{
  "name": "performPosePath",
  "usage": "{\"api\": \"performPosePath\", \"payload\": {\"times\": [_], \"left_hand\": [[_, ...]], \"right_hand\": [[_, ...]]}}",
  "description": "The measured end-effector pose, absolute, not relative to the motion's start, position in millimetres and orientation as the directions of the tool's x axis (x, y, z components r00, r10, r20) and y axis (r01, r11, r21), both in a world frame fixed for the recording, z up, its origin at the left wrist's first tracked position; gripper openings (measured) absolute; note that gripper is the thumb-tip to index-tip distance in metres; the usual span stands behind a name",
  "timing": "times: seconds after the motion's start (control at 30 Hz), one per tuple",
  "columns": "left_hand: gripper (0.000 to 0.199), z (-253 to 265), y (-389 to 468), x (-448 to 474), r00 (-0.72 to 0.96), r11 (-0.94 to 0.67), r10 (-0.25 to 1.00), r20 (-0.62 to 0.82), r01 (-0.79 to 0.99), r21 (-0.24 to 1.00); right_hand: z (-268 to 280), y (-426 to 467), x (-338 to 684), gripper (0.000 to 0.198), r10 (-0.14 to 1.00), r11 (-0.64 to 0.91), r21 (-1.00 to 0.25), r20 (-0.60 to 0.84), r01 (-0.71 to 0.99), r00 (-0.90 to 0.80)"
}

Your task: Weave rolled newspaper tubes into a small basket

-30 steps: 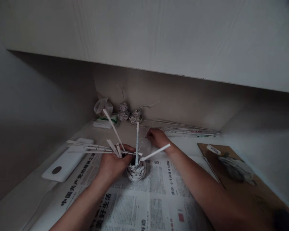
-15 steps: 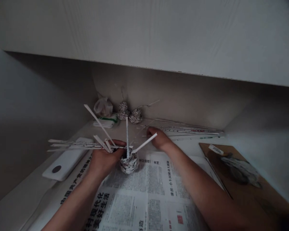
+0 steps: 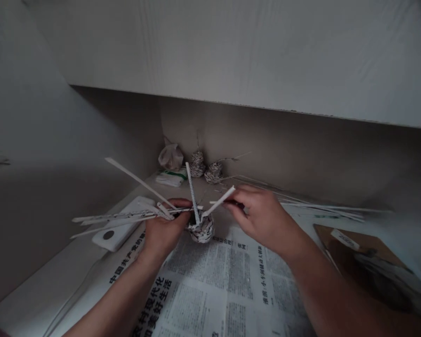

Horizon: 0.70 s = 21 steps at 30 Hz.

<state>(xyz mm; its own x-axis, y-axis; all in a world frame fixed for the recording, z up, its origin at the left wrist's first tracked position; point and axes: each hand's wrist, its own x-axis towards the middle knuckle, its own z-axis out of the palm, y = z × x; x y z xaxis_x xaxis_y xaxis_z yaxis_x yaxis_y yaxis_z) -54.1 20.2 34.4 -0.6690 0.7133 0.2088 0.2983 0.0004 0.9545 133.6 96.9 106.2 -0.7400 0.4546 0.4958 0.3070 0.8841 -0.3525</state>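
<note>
Just above the newspaper sheet (image 3: 210, 290), my left hand (image 3: 164, 231) is closed around the left side of a small round basket (image 3: 202, 232) woven from rolled newspaper. Several paper rolls stick up and out from this basket, and some point left past my fingers. A white upright roll (image 3: 219, 201) slants from its rim toward my right hand (image 3: 257, 213). My right fingers are pinched on a thin paper tube (image 3: 375, 209); its short end shows left of the fingertips and its long part runs out to the right, behind the hand.
At the back stand two woven paper pieces (image 3: 197, 164), a plastic bag (image 3: 171, 157) and a white-green packet (image 3: 171, 177). More paper tubes (image 3: 337, 213) lie along the back right. A white device (image 3: 117, 229) sits left, a brown board (image 3: 351, 238) right. An overhanging panel (image 3: 231, 51) is above.
My right hand has come from the tube pile toward the basket, bringing a paper tube along. The left hand keeps its hold. The camera view has turned slightly left.
</note>
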Motion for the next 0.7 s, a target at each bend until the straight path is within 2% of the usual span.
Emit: {"api": "performPosePath", "payload": {"times": [0.23, 0.5, 0.7], "left_hand": [[0.016, 32.1, 19.1, -55.2, -0.64, 0.002, 0.743, 0.195, 0.293, 0.956], [0.017, 28.4, 19.4, -55.9, -0.643, 0.01, 0.743, 0.185, 0.287, 0.958], [0.021, 27.1, 18.9, -57.7, -0.644, 0.048, 0.75, 0.148, 0.277, 0.96]], "right_hand": [[103.8, 84.6, 128.4, 0.017, 0.408, 0.909, -0.288, 0.461, 0.302, -0.788], [105.7, 80.2, 128.8, 0.018, 0.416, 0.909, -0.227, 0.434, 0.35, -0.799], [107.2, 80.7, 130.6, 0.019, 0.434, 0.901, -0.235, 0.442, 0.366, -0.785]]}}
